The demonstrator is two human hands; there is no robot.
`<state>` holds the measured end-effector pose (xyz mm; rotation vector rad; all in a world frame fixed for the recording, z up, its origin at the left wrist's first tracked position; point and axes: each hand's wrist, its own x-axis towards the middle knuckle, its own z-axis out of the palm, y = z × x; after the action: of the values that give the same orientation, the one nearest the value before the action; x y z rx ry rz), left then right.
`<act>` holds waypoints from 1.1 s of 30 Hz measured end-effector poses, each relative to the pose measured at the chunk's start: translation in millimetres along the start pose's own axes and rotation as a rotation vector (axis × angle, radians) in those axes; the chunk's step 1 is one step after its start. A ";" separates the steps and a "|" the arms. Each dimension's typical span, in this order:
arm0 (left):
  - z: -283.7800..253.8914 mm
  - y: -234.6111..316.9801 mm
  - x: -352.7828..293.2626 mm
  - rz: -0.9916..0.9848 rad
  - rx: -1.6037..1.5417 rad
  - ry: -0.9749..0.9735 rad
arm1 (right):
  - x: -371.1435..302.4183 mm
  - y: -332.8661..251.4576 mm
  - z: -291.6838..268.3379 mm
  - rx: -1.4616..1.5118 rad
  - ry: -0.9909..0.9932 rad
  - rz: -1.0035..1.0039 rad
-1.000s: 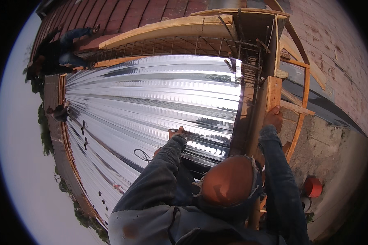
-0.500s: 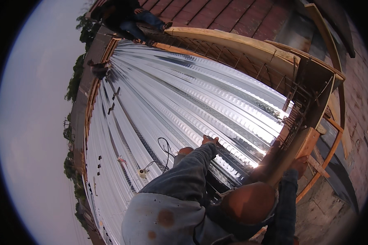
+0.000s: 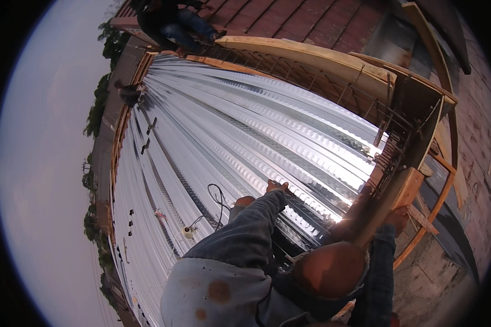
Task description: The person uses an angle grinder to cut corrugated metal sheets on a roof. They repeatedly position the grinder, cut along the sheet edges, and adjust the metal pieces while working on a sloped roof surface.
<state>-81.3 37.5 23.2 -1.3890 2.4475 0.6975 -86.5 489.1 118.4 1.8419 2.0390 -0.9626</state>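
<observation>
My left hand [image 3: 277, 186] reaches forward with its fingers closed over the raised rib of a shiny corrugated metal deck sheet [image 3: 245, 147]. Its arm wears a blue-grey denim sleeve. At the right, my right hand [image 3: 396, 219] is curled around the lower end of a wooden formwork board [image 3: 409, 189]; part of its grip is hidden. Between the two arms a bare knee [image 3: 330, 270] shows through torn, stained light trousers. Past the left hand, the ribbed sheets run away toward the far upper left. A dark gap lies between the sheets below that hand.
Rebar [image 3: 384, 155] fills a wooden beam form along the right and far sides. A cable [image 3: 218, 204] and a pale socket [image 3: 187, 232] lie on the deck. One person [image 3: 128, 94] bends at the far left edge; another [image 3: 174, 24] is near the red roof [image 3: 289, 22].
The whole view has shifted slightly left. Both my hands keep their places on the sheet and the board. The person by the red roof has shifted an arm and a foot.
</observation>
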 end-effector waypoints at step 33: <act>-5.0 10.4 -1.8 -0.031 0.048 -0.078 | 8.6 6.5 6.1 0.051 0.034 -0.035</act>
<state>-89.1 40.8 31.2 -1.3533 2.3619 0.6686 -83.5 492.3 106.8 1.8660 2.0921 -1.0081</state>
